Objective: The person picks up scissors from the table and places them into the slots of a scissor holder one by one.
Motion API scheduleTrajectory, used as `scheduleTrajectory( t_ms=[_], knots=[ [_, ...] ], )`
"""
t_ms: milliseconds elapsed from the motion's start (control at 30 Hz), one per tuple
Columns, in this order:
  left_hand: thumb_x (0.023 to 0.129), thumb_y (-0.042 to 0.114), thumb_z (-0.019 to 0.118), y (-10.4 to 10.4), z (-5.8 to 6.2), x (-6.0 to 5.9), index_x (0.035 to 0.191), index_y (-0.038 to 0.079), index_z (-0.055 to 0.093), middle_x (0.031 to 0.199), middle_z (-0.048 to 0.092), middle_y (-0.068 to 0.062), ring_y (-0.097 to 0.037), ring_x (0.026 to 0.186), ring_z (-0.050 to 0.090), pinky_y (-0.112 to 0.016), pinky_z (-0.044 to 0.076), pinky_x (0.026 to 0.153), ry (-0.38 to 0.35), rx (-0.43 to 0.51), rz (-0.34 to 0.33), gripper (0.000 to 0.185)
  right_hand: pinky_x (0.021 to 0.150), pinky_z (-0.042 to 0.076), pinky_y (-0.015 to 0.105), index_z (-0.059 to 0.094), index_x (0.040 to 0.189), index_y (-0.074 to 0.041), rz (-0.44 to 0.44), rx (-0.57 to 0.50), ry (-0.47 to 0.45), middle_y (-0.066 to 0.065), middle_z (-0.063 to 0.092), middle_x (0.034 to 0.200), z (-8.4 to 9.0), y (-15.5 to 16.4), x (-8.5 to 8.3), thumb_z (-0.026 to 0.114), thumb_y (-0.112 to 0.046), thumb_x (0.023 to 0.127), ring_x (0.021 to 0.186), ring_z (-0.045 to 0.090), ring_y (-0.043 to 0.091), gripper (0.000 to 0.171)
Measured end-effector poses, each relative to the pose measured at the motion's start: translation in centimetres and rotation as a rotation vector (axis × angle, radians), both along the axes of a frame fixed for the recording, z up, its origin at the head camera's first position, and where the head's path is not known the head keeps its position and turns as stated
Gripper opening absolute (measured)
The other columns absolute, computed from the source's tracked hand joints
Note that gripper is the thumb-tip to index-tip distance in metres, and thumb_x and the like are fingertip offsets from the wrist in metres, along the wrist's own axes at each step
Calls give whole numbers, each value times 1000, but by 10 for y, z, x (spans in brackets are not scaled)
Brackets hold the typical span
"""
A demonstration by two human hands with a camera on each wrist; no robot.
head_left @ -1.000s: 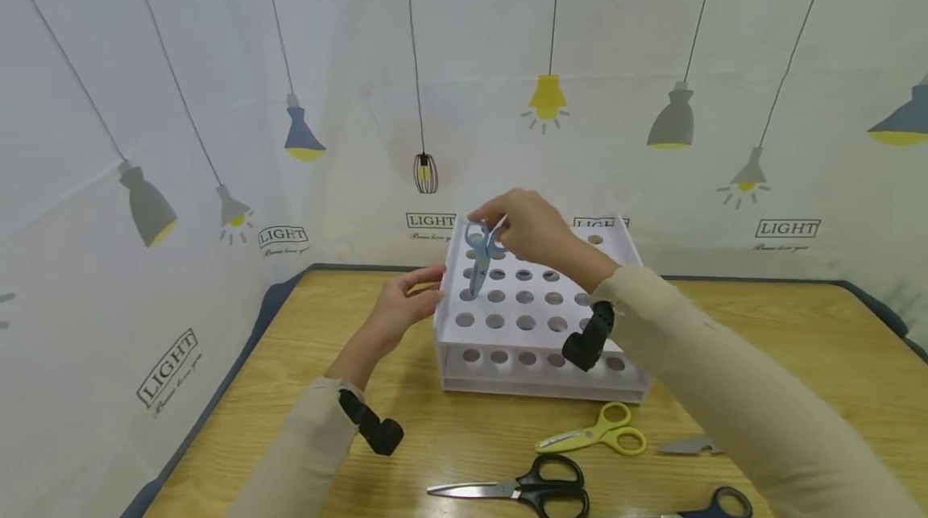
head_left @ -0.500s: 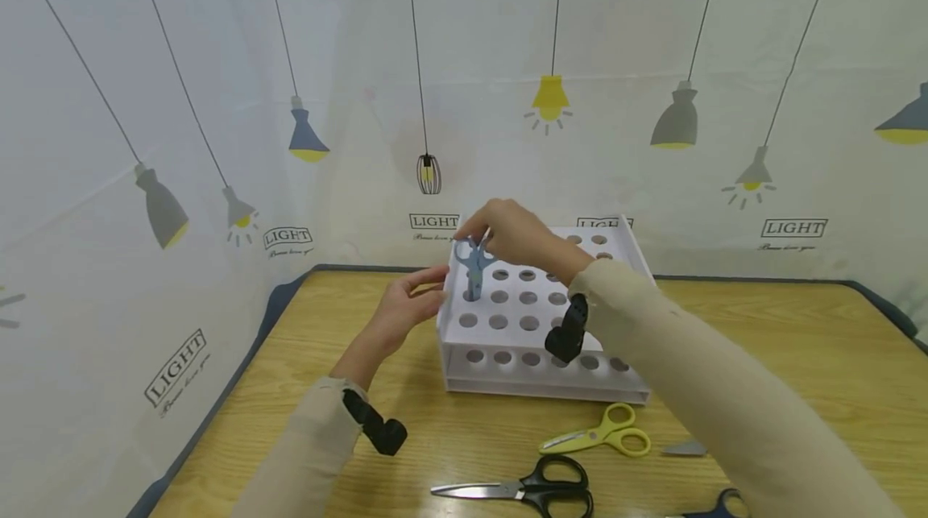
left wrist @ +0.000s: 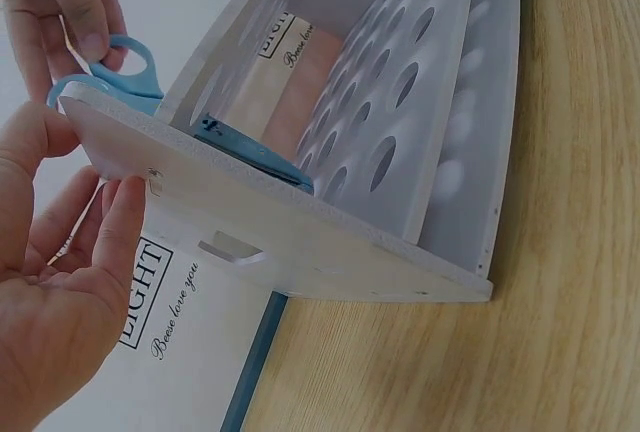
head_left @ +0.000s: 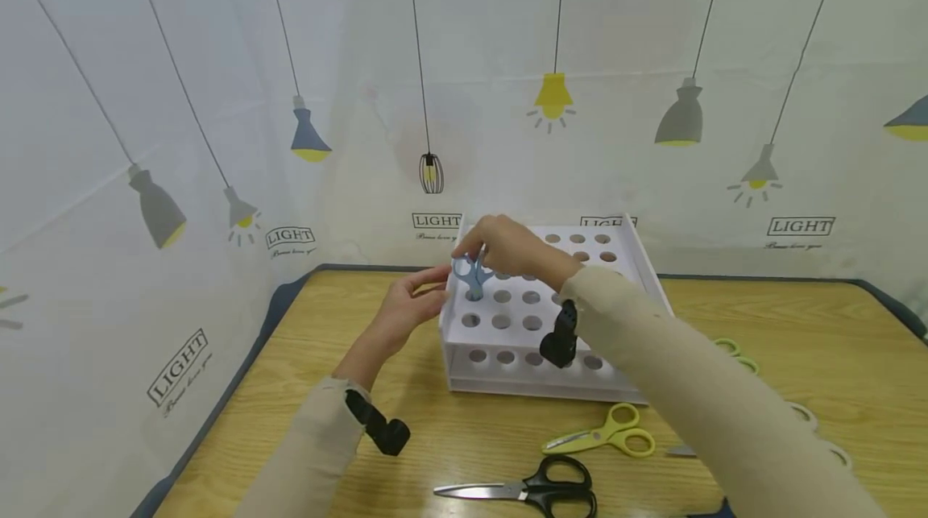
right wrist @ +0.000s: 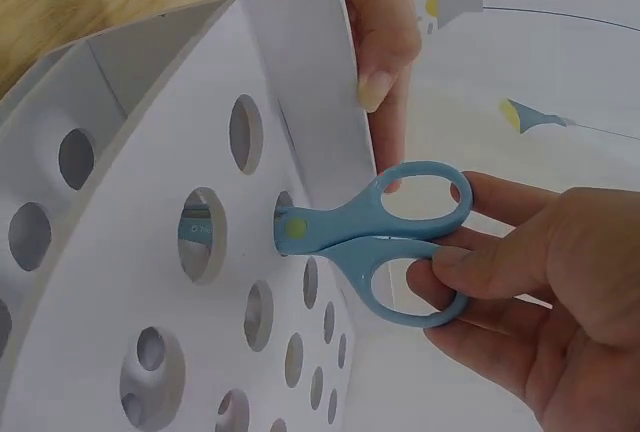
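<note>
My right hand [head_left: 507,248] pinches one handle loop of the light-blue scissors [right wrist: 350,222] between thumb and fingers. The scissors stand handles-up in a hole near the left side of the white two-tier rack [head_left: 453,333]. In the left wrist view, their blades [left wrist: 255,152] pass below the upper tier and reach the lower perforated board. My left hand [head_left: 409,304] rests its fairly straight fingers against the outside and edge of the rack's left side panel [left wrist: 250,232].
Yellow scissors [head_left: 602,436] and black-handled scissors [head_left: 544,488] lie on the wooden table [head_left: 290,405] in front of the rack. Green handles [head_left: 739,357] and pale handles [head_left: 819,429] show beyond my right sleeve, which partly covers a blade [head_left: 680,451]. A lamp-patterned curtain hangs behind.
My right hand has lowered the light-blue scissors, and their blades have gone from above the rack down through the hole. My left hand has stayed at the rack's side.
</note>
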State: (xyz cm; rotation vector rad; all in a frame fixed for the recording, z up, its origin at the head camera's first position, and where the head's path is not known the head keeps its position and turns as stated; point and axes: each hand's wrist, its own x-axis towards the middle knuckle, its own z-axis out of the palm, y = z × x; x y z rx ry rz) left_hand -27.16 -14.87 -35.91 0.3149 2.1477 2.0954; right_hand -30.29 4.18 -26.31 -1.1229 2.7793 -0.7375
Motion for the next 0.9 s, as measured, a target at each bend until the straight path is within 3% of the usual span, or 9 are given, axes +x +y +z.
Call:
scheduleTrajectory(
  t_ms=[367, 667, 900],
  knots=[
    [86, 1, 53, -2, -1, 0, 131, -1, 47, 132, 45, -19, -29, 118, 46, -32, 48, 87, 24, -3, -11, 45, 78, 51, 27, 68, 108, -6, 97, 22, -24, 9, 67, 95, -18, -2, -6, 53, 19, 74, 89, 61, 21, 45],
    [86, 1, 51, -2, -1, -2, 132, -1, 46, 133, 43, -19, -29, 118, 45, -31, 47, 86, 17, 10, -18, 46, 78, 52, 27, 68, 109, -7, 107, 33, -39, 9, 67, 97, -20, -2, -10, 53, 17, 76, 91, 62, 24, 44],
    [86, 1, 51, -2, -2, -1, 132, 0, 47, 132, 45, -18, -26, 117, 46, -31, 47, 86, 9, 11, -11, 46, 81, 51, 30, 66, 113, -8, 98, 38, -113, 10, 65, 102, -18, 0, -12, 59, 12, 78, 97, 60, 27, 42]
  ],
)
